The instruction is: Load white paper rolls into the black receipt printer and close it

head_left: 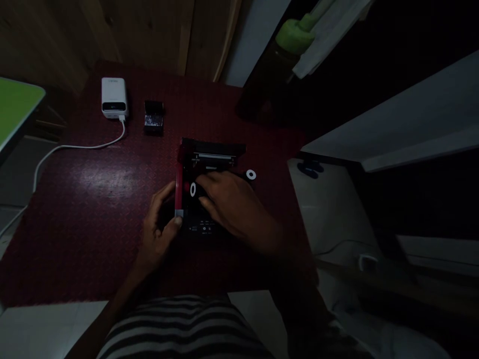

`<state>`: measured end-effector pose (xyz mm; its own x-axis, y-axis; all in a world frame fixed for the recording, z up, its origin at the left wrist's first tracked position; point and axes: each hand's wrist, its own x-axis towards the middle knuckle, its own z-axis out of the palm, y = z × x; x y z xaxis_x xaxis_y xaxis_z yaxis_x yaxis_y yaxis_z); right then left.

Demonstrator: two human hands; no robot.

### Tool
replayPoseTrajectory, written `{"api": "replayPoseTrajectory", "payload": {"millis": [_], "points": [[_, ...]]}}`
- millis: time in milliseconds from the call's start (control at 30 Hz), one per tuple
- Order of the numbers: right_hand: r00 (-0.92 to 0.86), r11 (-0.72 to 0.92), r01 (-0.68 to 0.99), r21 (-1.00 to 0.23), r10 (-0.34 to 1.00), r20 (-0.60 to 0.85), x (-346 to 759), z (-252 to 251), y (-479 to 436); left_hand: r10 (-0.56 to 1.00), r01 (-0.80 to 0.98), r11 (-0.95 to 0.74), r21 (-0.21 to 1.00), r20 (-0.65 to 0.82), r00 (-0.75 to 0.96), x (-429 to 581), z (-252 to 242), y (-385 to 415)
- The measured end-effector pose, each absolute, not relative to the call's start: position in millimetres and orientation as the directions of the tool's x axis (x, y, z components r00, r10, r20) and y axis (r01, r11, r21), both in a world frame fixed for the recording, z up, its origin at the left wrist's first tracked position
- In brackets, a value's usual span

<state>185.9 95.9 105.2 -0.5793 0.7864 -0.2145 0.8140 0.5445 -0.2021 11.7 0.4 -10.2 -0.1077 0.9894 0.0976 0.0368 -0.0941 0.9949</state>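
Note:
In the middle of the table sits a small black and red machine (178, 187) with its dark lid (217, 147) raised at the back; it looks like a label printer. My left hand (159, 227) grips its left side, thumb on the grey front corner and fingers along the outer wall. Over the open inside, my right hand (234, 204) has its fingers curled on a dark roll. A white ring (193, 189) shows at the left of those fingers, and another white ring (251, 174) beyond the knuckles. The hand hides most of the roll; whether both rings belong to it I cannot tell.
A white power bank (114, 97) with a white cable (84, 146) stands at the back left of the red table (93, 239). Beside it lies a small black object (153, 117). A green-topped bottle (295, 37) stands at the back right. Dark slippers (310, 168) lie on the floor.

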Motion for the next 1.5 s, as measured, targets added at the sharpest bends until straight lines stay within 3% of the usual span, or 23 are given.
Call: {"api": "replayPoseTrajectory", "payload": {"millis": [133, 200, 367, 467, 567, 700, 867, 967, 1067, 1167, 1267, 1400, 1500], "points": [[-0.520, 0.606, 0.726, -0.326, 0.793, 0.316, 226.0, 103.0, 65.9, 0.989, 0.019, -0.086, 0.996, 0.087, -0.115, 11.1, -11.8, 1.0], [-0.360, 0.552, 0.705, -0.446, 0.820, 0.445, 255.2, 99.4, 50.6, 0.988, 0.016, -0.091, 0.996, 0.092, -0.125, 11.3, -13.2, 1.3], [0.073, 0.181, 0.587, -0.789, 0.959, 0.274, 308.8, 64.5, 24.0, 0.981, 0.038, -0.094, 0.995, 0.099, -0.165, 13.3, -14.7, 2.5], [0.118, 0.027, 0.480, -0.877, 0.988, 0.095, 308.0, 26.3, 22.1, 0.979, 0.050, -0.103, 0.993, 0.111, -0.173, 14.2, -14.2, 3.7], [0.100, -0.033, 0.420, -0.907, 0.995, 0.010, 292.8, -7.0, 26.3, 0.978, 0.080, -0.104, 0.991, 0.116, -0.171, 13.9, -13.7, 4.3], [0.072, -0.034, 0.395, -0.918, 0.997, -0.006, 284.8, -23.8, 27.4, 0.977, 0.071, -0.104, 0.992, 0.116, -0.181, 13.5, -14.0, 4.5], [-0.031, -0.091, 0.325, -0.941, 0.994, -0.107, 311.6, -3.9, 22.8, 0.975, 0.074, -0.122, 0.990, 0.133, -0.179, 14.3, -14.1, 5.2], [0.064, -0.094, 0.263, -0.960, 0.995, -0.079, 328.0, 5.7, 40.7, 0.975, 0.065, -0.119, 0.991, 0.129, -0.182, 14.6, -13.5, 5.1], [0.204, -0.021, 0.378, -0.926, 0.977, 0.061, 326.9, -2.0, 77.4, 0.976, 0.056, -0.109, 0.992, 0.118, -0.183, 14.2, -13.3, 4.3], [0.153, -0.006, 0.511, -0.859, 0.985, 0.084, 310.8, -19.0, 111.9, 0.979, 0.042, -0.095, 0.995, 0.101, -0.177, 13.8, -13.6, 3.4], [0.130, 0.013, 0.532, -0.846, 0.987, 0.097, 298.0, -23.3, 122.9, 0.981, 0.031, -0.089, 0.996, 0.093, -0.172, 13.9, -13.6, 2.9], [0.126, 0.045, 0.508, -0.860, 0.984, 0.127, 310.4, 21.3, 97.0, 0.983, 0.020, -0.101, 0.995, 0.103, -0.154, 14.5, -12.6, 2.4], [-0.106, 0.208, 0.464, -0.861, 0.978, 0.179, 324.6, 78.1, 69.9, 0.985, 0.008, -0.095, 0.995, 0.095, -0.145, 15.5, -11.8, 2.1]]}}
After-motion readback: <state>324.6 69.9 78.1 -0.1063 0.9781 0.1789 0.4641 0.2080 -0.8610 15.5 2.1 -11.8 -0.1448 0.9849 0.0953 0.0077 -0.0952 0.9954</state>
